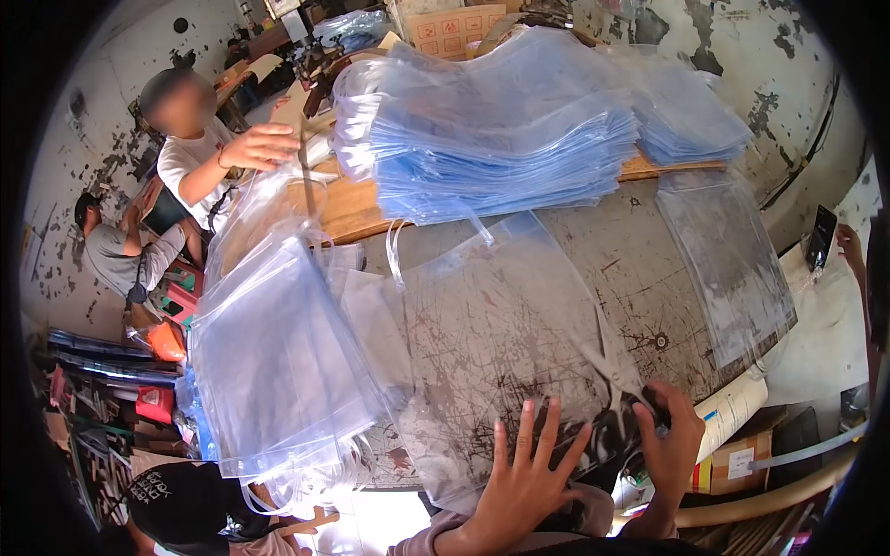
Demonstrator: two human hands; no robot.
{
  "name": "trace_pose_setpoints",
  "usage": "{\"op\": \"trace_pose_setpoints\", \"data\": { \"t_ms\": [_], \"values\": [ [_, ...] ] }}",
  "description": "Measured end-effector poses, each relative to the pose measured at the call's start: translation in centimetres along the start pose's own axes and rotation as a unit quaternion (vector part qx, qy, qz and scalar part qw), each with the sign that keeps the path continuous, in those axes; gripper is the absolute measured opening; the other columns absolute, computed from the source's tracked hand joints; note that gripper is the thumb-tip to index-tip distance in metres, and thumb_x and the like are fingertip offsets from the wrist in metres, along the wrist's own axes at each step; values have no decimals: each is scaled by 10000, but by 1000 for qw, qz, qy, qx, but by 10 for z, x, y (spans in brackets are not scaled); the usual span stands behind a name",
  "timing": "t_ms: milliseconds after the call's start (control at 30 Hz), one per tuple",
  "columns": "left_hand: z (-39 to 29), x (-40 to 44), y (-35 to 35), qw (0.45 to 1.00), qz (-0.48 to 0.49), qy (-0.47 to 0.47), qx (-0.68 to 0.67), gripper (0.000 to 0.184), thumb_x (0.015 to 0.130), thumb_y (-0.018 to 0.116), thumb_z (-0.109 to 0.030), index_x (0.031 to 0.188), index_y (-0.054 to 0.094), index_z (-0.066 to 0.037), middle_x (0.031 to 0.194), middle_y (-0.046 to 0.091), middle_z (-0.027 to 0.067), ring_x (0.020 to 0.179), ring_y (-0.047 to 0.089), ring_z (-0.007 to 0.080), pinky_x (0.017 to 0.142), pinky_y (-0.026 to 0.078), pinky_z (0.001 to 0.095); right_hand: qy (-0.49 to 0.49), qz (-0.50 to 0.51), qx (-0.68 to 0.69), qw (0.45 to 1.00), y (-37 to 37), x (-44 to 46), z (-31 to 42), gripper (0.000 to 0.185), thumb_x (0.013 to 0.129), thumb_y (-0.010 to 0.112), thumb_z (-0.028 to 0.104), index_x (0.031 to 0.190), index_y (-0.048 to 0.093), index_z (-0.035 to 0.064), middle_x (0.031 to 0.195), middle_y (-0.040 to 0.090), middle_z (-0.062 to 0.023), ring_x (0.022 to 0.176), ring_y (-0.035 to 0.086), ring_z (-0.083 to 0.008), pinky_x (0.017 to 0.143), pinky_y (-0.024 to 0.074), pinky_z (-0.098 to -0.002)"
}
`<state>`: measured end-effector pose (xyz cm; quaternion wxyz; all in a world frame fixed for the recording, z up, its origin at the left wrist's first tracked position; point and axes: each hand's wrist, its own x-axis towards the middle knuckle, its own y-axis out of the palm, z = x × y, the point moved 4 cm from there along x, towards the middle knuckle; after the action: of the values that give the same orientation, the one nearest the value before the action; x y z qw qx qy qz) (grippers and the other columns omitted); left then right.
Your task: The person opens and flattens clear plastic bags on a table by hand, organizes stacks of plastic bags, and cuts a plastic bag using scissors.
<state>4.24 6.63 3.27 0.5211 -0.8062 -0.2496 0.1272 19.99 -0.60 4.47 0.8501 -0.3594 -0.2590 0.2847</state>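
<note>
A clear plastic bag [491, 315] lies flat on the scratched table in front of me, its thin loop handles toward the far side. My left hand [528, 486] rests with fingers spread over the bag's near part. In my right hand [672, 435] is a pair of metal scissors [616, 371], the fingers around its handles. The blades point away from me along the bag's right side; whether they are cutting the plastic I cannot tell. To the left, a pile of similar clear bags [278, 352] overlaps the table edge, with handles dangling at its near end.
A tall stack of bluish clear bags [501, 148] fills the table's far side on a wooden board [352, 211]. Another bag [732, 269] lies at right. One person reaches a hand [260, 146] over the left side; others sit nearby. A phone [820, 236] stands at far right.
</note>
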Motion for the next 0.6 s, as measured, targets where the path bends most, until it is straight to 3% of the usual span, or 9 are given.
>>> {"op": "trace_pose_setpoints", "data": {
  "t_ms": [67, 100, 167, 300, 400, 600],
  "values": [
    [2, -1, -5, 996, 17, 36, 75, 570, 739, 652, -396, 1246, 511, -177, 1293, 389, 189, 1211, 384, 346, 908, 350, 565, 26, 13, 13, 1000, -2, 0, -3, 300, 727, 698, 142, 993, 599, 42, 796, 596, -145, 712, 586, -288, 622, 436, -353],
    [4, -2, -5, 996, 18, 38, 75, 570, 739, 652, -396, 1246, 511, -177, 1293, 389, 189, 1211, 384, 346, 908, 350, 565, 50, 28, 25, 998, -2, 0, -5, 292, 730, 699, 146, 985, 603, 40, 774, 607, -138, 682, 591, -275, 610, 438, -343],
    [8, -9, 2, 991, 61, 37, 116, 671, 722, 550, -578, 1264, 489, -187, 1361, 330, 213, 1308, 269, 350, 940, 231, 671, 84, 43, 45, 994, -4, 1, -10, 299, 735, 698, 150, 994, 598, 38, 773, 614, -128, 671, 591, -261, 609, 438, -335],
    [11, -27, -8, 990, 73, 43, 111, 756, 671, 658, -452, 1325, 397, -179, 1417, 253, 172, 1285, 269, 401, 955, 237, 664, 166, 28, 111, 980, -8, 5, -17, 336, 746, 696, 180, 1014, 578, 15, 824, 623, -136, 706, 586, -254, 653, 443, -337],
    [17, -38, -15, 994, 85, 6, 72, 753, 683, 645, -465, 1329, 387, -176, 1413, 264, 169, 1286, 277, 383, 960, 234, 662, 101, -25, 91, 990, -4, 10, -25, 388, 746, 699, 208, 1047, 555, 8, 895, 594, -153, 806, 567, -281, 735, 436, -359],
    [26, -50, -20, 983, 137, -72, 100, 718, 714, 614, -509, 1315, 400, -180, 1406, 289, 154, 1297, 263, 378, 968, 196, 674, 10, -18, -9, 1000, 2, 17, -16, 554, 697, 724, 208, 1160, 478, 29, 1046, 503, -172, 974, 489, -334, 855, 389, -378]
  ]
}}
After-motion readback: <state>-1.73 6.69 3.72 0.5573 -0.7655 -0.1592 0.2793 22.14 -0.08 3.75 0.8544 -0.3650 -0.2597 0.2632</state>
